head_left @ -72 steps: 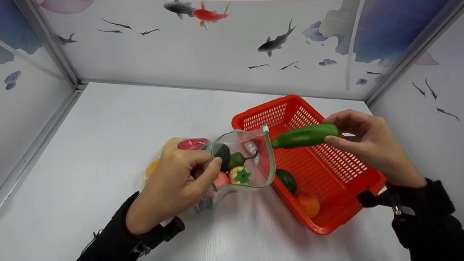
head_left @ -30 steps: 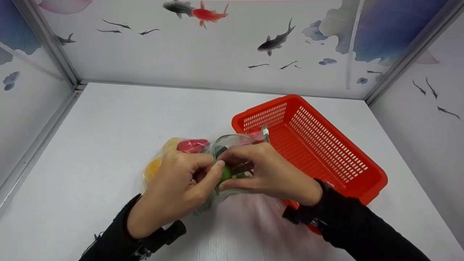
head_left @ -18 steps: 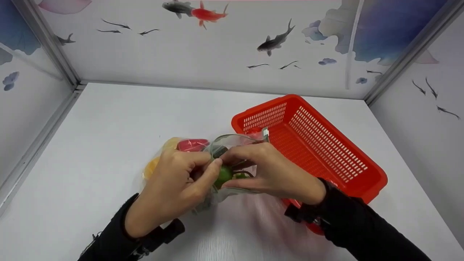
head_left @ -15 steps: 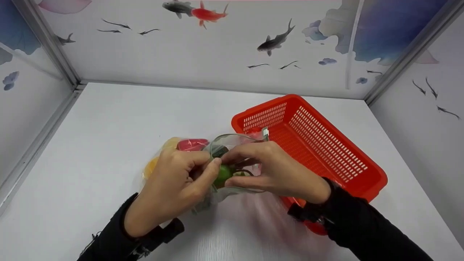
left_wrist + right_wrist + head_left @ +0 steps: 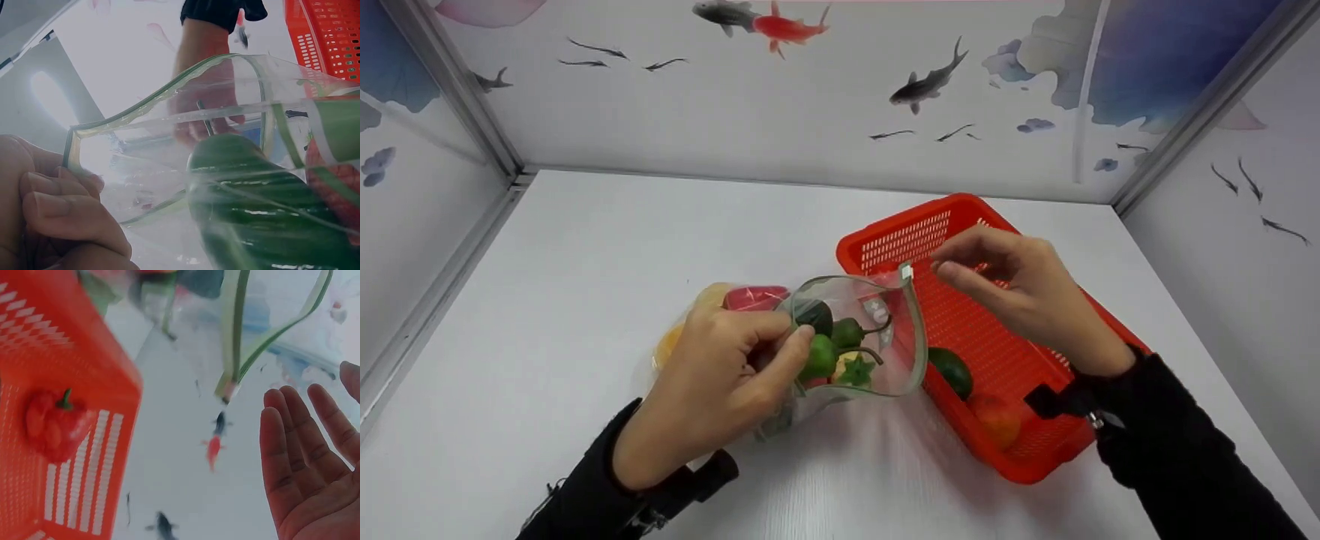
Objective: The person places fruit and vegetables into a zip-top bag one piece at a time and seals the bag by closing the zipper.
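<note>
My left hand pinches the rim of a clear zip bag, whose mouth gapes to the right. Just inside lies a long green pepper, its stem toward the opening; it looms large through the plastic in the left wrist view. Behind it are a second green pepper, a dark green piece and a fruit with a star-shaped green top. Over the red basket hovers my right hand, fingers relaxed around nothing. The right wrist view has its palm bare.
The basket holds a dark green oval fruit, an orange fruit and a red bell pepper. Pink-red and yellow produce bulges the bag's far end. Printed panels wall in the white table.
The right hand carried the long green pepper from over the basket into the bag, let go and drew back up and right. The left hand kept its hold on the rim.
</note>
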{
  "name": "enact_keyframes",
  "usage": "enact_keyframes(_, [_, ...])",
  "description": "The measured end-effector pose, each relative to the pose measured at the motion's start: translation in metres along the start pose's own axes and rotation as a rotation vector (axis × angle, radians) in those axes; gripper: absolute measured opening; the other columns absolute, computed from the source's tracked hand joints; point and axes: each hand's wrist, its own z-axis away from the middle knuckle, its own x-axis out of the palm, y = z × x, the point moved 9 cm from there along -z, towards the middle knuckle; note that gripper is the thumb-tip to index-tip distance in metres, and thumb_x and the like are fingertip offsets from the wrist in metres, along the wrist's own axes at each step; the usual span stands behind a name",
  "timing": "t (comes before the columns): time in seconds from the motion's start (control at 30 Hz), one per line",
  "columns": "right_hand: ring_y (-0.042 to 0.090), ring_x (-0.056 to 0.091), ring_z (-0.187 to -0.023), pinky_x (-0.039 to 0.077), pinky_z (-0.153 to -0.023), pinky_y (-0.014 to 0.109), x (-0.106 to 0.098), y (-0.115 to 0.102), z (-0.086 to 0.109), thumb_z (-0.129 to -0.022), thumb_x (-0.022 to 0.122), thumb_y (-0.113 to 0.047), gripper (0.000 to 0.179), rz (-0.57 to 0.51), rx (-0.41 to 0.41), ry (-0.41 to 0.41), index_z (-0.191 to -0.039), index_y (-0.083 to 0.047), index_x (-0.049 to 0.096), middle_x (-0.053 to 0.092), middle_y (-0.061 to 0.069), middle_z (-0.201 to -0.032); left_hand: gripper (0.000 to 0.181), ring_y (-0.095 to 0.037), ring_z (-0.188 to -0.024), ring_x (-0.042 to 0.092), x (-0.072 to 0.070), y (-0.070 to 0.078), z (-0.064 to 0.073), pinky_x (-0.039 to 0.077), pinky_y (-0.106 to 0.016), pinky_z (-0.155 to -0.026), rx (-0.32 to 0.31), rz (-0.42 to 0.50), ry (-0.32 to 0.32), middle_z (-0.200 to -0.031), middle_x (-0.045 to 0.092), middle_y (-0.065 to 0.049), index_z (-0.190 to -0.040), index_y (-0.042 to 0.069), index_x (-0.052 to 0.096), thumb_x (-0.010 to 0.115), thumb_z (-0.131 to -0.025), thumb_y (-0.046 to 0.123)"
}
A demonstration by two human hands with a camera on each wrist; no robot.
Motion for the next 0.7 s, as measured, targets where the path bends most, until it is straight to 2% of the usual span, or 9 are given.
enact_keyframes(0.07, [0.011,0.069,-0.087,0.056,-0.077,0.017,-0.010,0.021,-0.006,-0.102,0.074,-0.014,0.017,0.059,0.041,0.015,-0.119,-0.011,0.076,0.076,-0.004,-0.105,0.049,-0.006,-0.058,0.046,0.000,0.000,0.000,0.037,-0.031,-0.064,-0.001,0.004,-0.005,-0.055,0.034,0.019,-0.059,0.019,0.045,0.071,-0.099,0.016])
enact_keyframes(0.13, [0.011,0.070,-0.091,0.055,-0.079,0.016,-0.014,0.044,-0.012,-0.103,0.074,-0.022,0.022,0.120,0.092,-0.006,-0.122,-0.010,0.073,0.076,-0.002,-0.106,0.049,-0.005,-0.057,0.046,0.000,0.000,-0.001,0.036,-0.030,-0.064,-0.001,0.002,-0.003,-0.055,0.034,0.019,-0.058,0.019,0.045,0.071,-0.099,0.016])
enact_keyframes(0.2, [0.015,0.072,-0.097,0.055,-0.082,0.018,-0.014,0.065,-0.018,-0.103,0.074,-0.029,0.029,0.176,0.139,-0.051,-0.127,-0.012,0.070,0.076,0.001,-0.111,0.048,-0.005,-0.055,0.044,0.001,-0.001,-0.001,0.032,-0.026,-0.055,-0.005,0.023,-0.015,-0.055,0.034,0.019,-0.059,0.019,0.045,0.070,-0.100,0.014])
enact_keyframes(0.27, [0.021,0.073,-0.105,0.057,-0.087,0.025,-0.007,0.081,-0.023,-0.103,0.074,-0.032,0.036,0.213,0.178,-0.112,-0.132,-0.013,0.067,0.075,0.006,-0.118,0.048,-0.004,-0.053,0.042,0.003,0.000,0.000,0.030,-0.023,-0.052,-0.005,0.043,-0.024,-0.056,0.034,0.018,-0.059,0.018,0.046,0.070,-0.100,0.013])
enact_keyframes(0.43, [0.032,0.068,-0.122,0.059,-0.101,0.049,0.027,0.105,-0.032,-0.099,0.080,-0.030,0.052,0.275,0.220,-0.264,-0.145,-0.013,0.062,0.069,0.012,-0.137,0.047,-0.004,-0.053,0.042,0.004,-0.001,0.000,0.029,-0.021,-0.051,-0.019,0.062,-0.039,-0.056,0.036,0.015,-0.060,0.017,0.047,0.069,-0.102,0.014])
enact_keyframes(0.53, [0.034,0.064,-0.132,0.055,-0.110,0.053,0.053,0.110,-0.037,-0.098,0.081,-0.030,0.059,0.324,0.214,-0.351,-0.149,-0.013,0.060,0.066,0.012,-0.144,0.046,-0.004,-0.052,0.042,0.005,-0.001,0.000,0.028,-0.021,-0.049,-0.026,0.065,-0.042,-0.056,0.036,0.015,-0.060,0.017,0.048,0.069,-0.102,0.014])
enact_keyframes(0.7, [0.039,0.060,-0.138,0.052,-0.113,0.058,0.084,0.115,-0.042,-0.096,0.083,-0.034,0.063,0.399,0.186,-0.449,-0.151,-0.016,0.060,0.065,0.014,-0.148,0.047,-0.004,-0.053,0.042,0.004,0.000,-0.001,0.030,-0.023,-0.052,-0.001,0.050,-0.028,-0.056,0.035,0.017,-0.060,0.018,0.046,0.070,-0.100,0.013])
